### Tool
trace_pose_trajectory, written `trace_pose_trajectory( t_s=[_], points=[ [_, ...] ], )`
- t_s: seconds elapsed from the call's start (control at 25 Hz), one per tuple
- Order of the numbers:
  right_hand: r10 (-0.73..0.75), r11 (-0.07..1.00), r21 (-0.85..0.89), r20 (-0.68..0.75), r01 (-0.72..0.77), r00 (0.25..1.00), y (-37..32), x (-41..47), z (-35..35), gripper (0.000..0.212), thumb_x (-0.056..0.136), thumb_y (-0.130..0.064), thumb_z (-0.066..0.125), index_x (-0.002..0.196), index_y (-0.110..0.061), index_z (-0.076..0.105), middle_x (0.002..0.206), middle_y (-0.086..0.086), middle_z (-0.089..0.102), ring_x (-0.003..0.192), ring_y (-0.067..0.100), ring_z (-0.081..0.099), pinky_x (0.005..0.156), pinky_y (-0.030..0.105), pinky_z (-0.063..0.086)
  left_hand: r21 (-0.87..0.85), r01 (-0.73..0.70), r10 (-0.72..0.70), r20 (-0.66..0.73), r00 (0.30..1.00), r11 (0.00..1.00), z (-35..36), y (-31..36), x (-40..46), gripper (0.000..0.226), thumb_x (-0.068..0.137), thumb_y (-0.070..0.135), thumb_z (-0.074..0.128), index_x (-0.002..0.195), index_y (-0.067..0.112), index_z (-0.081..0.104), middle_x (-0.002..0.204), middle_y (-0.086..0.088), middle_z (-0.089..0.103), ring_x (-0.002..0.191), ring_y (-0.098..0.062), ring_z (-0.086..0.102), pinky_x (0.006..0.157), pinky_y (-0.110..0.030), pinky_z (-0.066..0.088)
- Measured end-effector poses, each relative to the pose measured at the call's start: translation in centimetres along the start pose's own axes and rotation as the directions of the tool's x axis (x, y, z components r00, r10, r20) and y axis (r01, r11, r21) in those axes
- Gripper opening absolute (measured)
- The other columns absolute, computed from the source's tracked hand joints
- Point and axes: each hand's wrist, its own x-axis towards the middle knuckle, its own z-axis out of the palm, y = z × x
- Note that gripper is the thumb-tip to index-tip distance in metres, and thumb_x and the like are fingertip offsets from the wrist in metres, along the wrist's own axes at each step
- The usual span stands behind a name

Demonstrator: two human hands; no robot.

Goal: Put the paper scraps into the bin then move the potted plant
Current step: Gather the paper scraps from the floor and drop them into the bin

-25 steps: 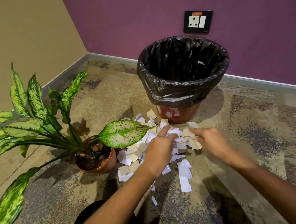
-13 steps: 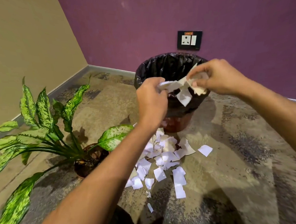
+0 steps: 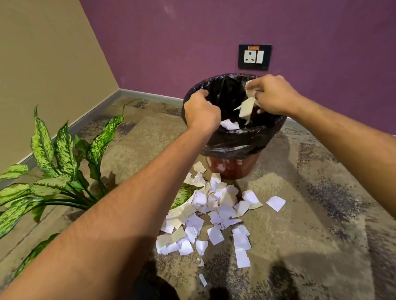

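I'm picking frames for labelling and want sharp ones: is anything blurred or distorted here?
Head view: wide-angle bending stretches the forearms at the edges; the carpet smears at lower right; the scraps dropping from the right hand look soft; the bin and left hand are fairly crisp.

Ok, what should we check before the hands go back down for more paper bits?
1. Both hands over the black-lined round bin: ok. The left hand and right hand are above its opening.
2. Right hand emptied: not ok. Cream paper scraps hang from its fingers.
3. Left hand emptied: cannot tell. It is curled, and a white scrap shows just below it.
4. Floor cleared: not ok. A pile of white and cream torn paper pieces lies on the patterned carpet.
5. Green speckled-leaf potted plant ready to move: not ok, scraps come first. Its pot is hidden behind the left arm.
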Motion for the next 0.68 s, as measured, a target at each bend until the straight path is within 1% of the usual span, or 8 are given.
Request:
trace_pose_trajectory(
  t_s=[0.08, 0.16, 0.2, 0.32, 0.44, 0.56, 0.64, 0.68],
  points=[
    [-0.025, 0.999, 0.022, -0.006, 0.026, 1.000, 0.2, -0.1, 0.6, 0.034, 0.096, -0.009, 0.044, 0.124, -0.018, 0.060, 0.131, 0.012, 0.056, 0.087, 0.027, 0.068, 0.082, 0.040, 0.058, -0.034, -0.017, 0.018, 0.023, 1.000, 0.999, 0.2, -0.1, -0.1, 0.063, 0.080, -0.008, 0.062, 0.136, 0.017, 0.049, 0.124, -0.006, 0.061, 0.111, -0.022, 0.059, 0.096, -0.032, 0.051],
    [-0.096, 0.995, 0.001, -0.004, 0.096, 0.995, 0.2, -0.2, 0.9, 0.034, 0.094, -0.008, 0.048, 0.125, -0.019, 0.059, 0.136, 0.007, 0.053, 0.113, 0.027, 0.057, 0.096, 0.033, 0.046, -0.058, -0.044, 0.047, 0.054, 0.997, 0.997, 0.4, -0.1, -0.5, 0.066, 0.079, -0.008, 0.063, 0.137, 0.019, 0.048, 0.127, -0.006, 0.060, 0.111, -0.022, 0.060, 0.094, -0.033, 0.052],
    [-0.124, 0.992, -0.014, 0.009, 0.125, 0.992, 0.1, -0.3, 1.0, 0.036, 0.093, -0.007, 0.051, 0.126, -0.020, 0.059, 0.139, 0.005, 0.049, 0.120, 0.026, 0.051, 0.098, 0.027, 0.038, -0.061, -0.073, 0.077, 0.069, 0.995, 0.995, 0.4, -0.1, -0.9, 0.066, 0.079, -0.009, 0.063, 0.137, 0.019, 0.047, 0.128, -0.006, 0.059, 0.112, -0.021, 0.060, 0.094, -0.031, 0.052],
    [-0.148, 0.989, 0.002, -0.004, 0.148, 0.989, 0.1, -0.8, 1.3, 0.039, 0.092, -0.007, 0.054, 0.128, -0.022, 0.058, 0.146, 0.003, 0.041, 0.128, 0.022, 0.043, 0.103, 0.028, 0.034, -0.058, -0.261, 0.265, 0.087, 0.960, 0.964, 0.1, 0.4, -2.6, 0.064, 0.077, -0.010, 0.062, 0.135, 0.015, 0.049, 0.133, -0.002, 0.055, 0.119, -0.016, 0.054, 0.096, -0.020, 0.046],
    [-0.157, 0.972, 0.146, -0.172, 0.182, 0.973, 0.0, -2.8, 0.9, 0.031, 0.092, -0.006, 0.054, 0.117, -0.020, 0.064, 0.134, 0.000, 0.053, 0.114, 0.016, 0.053, 0.099, 0.027, 0.041, -0.129, -0.453, 0.462, 0.049, 0.886, 0.882, -0.2, 0.8, -5.5, 0.053, 0.077, -0.007, 0.063, 0.127, 0.010, 0.057, 0.133, -0.001, 0.056, 0.124, -0.012, 0.049, 0.106, -0.017, 0.035],
    [-0.089, 0.939, 0.280, -0.367, 0.202, 0.926, 1.0, -6.3, 1.1, 0.022, 0.090, -0.008, 0.053, 0.100, -0.018, 0.070, 0.100, -0.001, 0.069, 0.091, 0.012, 0.065, 0.085, 0.024, 0.050, -0.231, -0.598, 0.625, 0.062, 0.778, 0.767, 0.6, -1.1, -9.8, 0.042, 0.075, -0.006, 0.062, 0.116, 0.005, 0.063, 0.123, -0.007, 0.063, 0.116, -0.014, 0.055, 0.104, -0.025, 0.041],
    [0.004, 0.911, 0.380, -0.392, 0.158, 0.920, 2.9, -9.3, 2.6, 0.021, 0.090, -0.007, 0.052, 0.097, -0.016, 0.070, 0.084, 0.001, 0.071, 0.077, 0.011, 0.068, 0.077, 0.023, 0.053, -0.198, -0.660, 0.689, 0.204, 0.696, 0.725, 1.6, -4.2, -12.6, 0.038, 0.079, -0.003, 0.062, 0.116, 0.005, 0.063, 0.121, -0.008, 0.064, 0.115, -0.018, 0.057, 0.103, -0.027, 0.042],
    [0.046, 0.913, 0.392, -0.369, 0.111, 0.928, 4.0, -10.9, 3.7, 0.021, 0.091, -0.007, 0.052, 0.097, -0.016, 0.070, 0.081, 0.001, 0.071, 0.073, 0.010, 0.067, 0.074, 0.020, 0.053, -0.160, -0.659, 0.670, 0.314, 0.672, 0.735, 2.1, -6.1, -13.8, 0.038, 0.082, 0.001, 0.061, 0.120, 0.006, 0.062, 0.123, -0.007, 0.063, 0.117, -0.019, 0.055, 0.103, -0.027, 0.041]
  ],
)
